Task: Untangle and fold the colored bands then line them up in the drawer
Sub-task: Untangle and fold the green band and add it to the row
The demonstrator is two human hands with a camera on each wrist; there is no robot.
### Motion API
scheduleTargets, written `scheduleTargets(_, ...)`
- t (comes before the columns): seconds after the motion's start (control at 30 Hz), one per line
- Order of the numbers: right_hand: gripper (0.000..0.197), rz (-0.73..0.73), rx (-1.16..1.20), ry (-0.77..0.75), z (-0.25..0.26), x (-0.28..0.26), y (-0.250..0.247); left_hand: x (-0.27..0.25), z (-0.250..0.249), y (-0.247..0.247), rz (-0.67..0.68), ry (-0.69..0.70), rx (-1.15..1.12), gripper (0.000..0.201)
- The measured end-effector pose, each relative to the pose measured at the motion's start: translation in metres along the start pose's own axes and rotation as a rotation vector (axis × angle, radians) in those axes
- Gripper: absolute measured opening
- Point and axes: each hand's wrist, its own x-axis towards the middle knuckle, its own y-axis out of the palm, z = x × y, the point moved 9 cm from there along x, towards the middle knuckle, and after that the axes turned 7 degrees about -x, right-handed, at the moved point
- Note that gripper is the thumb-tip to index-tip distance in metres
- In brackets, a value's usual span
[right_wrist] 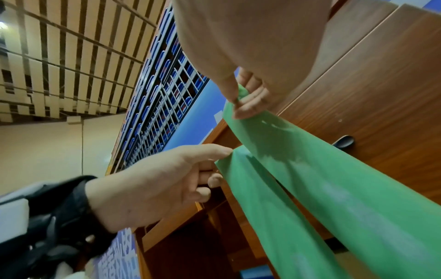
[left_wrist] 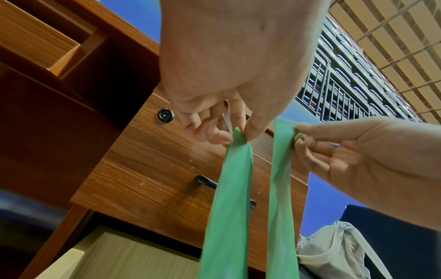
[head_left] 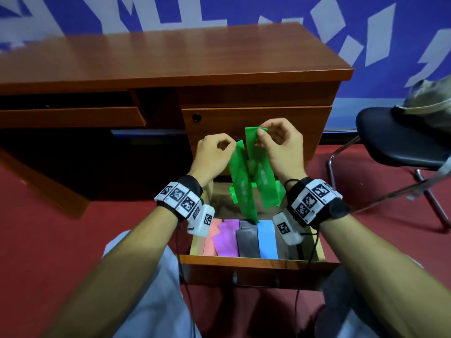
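Note:
A long green band [head_left: 244,181] hangs in two strands over the open drawer [head_left: 256,261]. My left hand [head_left: 230,145] pinches the top of the left strand, and my right hand [head_left: 260,137] pinches the top of the right strand a little higher. The lower loops of the band bunch up at the back of the drawer. The left wrist view shows my left hand [left_wrist: 238,135] and right hand [left_wrist: 297,134] each pinching a strand of the green band [left_wrist: 229,188]. Folded salmon [head_left: 210,241], purple [head_left: 227,239], grey [head_left: 247,242] and blue [head_left: 267,239] bands lie side by side at the drawer's front.
The wooden desk [head_left: 170,57] stands behind, with a shut upper drawer and its lock [head_left: 196,117] just past my hands. A black chair [head_left: 400,140] carrying a grey bag [head_left: 429,103] is at the right. Red floor surrounds the drawer.

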Motion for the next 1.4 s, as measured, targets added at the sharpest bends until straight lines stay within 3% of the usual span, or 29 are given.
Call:
scheduleTargets(0.17,0.008,0.028,0.082,-0.05,0.026,-0.004,-0.002,-0.008,0.007,-0.004,-0.054,-0.066,-0.137,0.016)
scheduleTargets(0.27,0.012,0.145,0.096,0.045,0.022,-0.006,0.002,-0.012,0.001,-0.002,-0.047,-0.076,-0.278,0.017)
scheduleTargets(0.43,0.01,0.322,0.132,0.224,0.004,-0.014,0.004,-0.01,0.0,0.006,0.04,-0.162,-0.434,0.012)
scheduleTargets(0.6,0.017,0.437,0.071,0.204,-0.004,-0.025,0.012,-0.012,0.004,0.014,0.184,-0.22,-0.534,0.012)
scheduleTargets(0.93,0.035,0.457,0.1,0.24,-0.012,-0.034,0.013,-0.026,0.009,0.026,0.339,-0.356,-0.566,0.025)
scheduleTargets(1.4,0.031,0.47,0.034,0.248,-0.02,-0.034,0.017,-0.026,0.011,0.024,0.343,-0.331,-0.456,0.019)
